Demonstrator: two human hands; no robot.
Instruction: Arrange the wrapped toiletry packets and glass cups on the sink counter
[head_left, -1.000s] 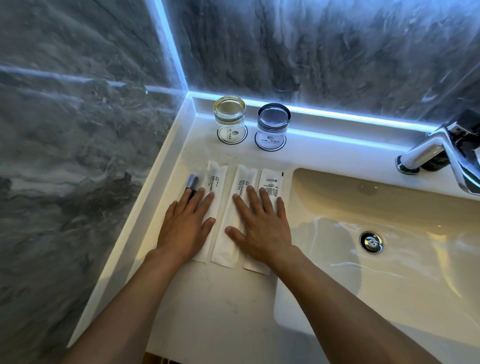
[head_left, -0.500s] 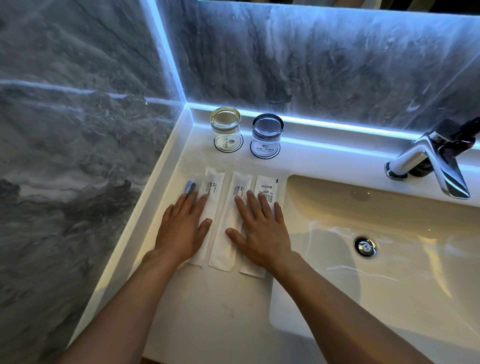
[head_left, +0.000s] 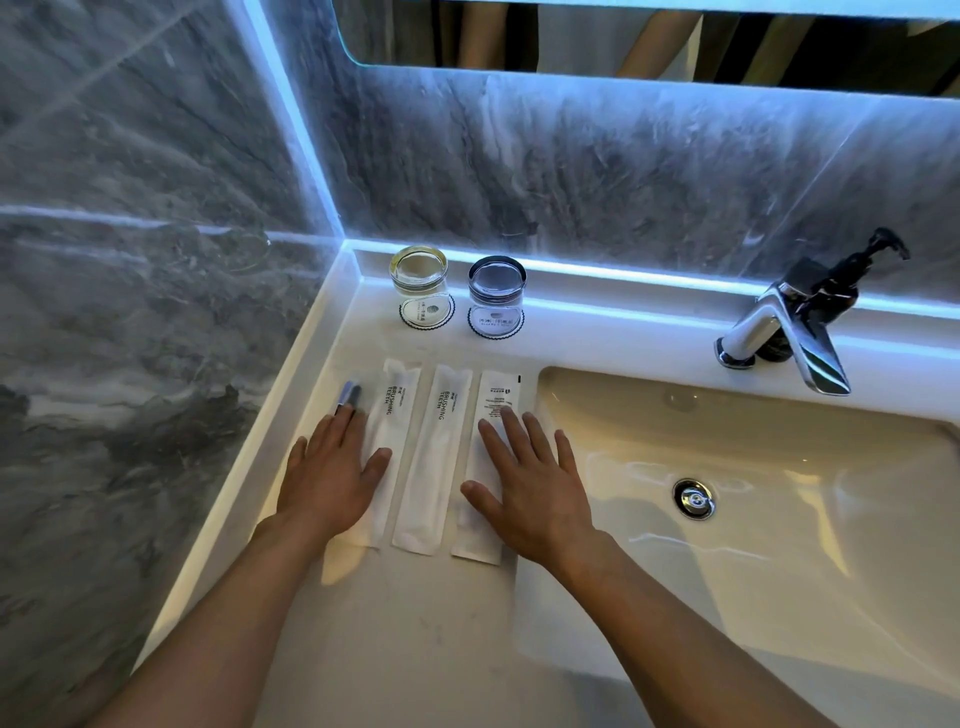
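Since a moment ago we are spreading our hands wider apart: the left hand (head_left: 332, 475) is lying flat, fingers spread, on the leftmost white paper-wrapped packet (head_left: 387, 441), the right hand (head_left: 524, 483) flat on the rightmost white packet (head_left: 491, 410), leaving the middle white packet (head_left: 434, 457) bare. A small blue-tipped item (head_left: 349, 392), perhaps a razor, is peeking out beside the white counter (head_left: 395, 649) edge. The amber-rimmed glass cup (head_left: 418, 280) and dark-rimmed glass cup (head_left: 496, 291) are standing apart, seemingly empty, on round coasters.
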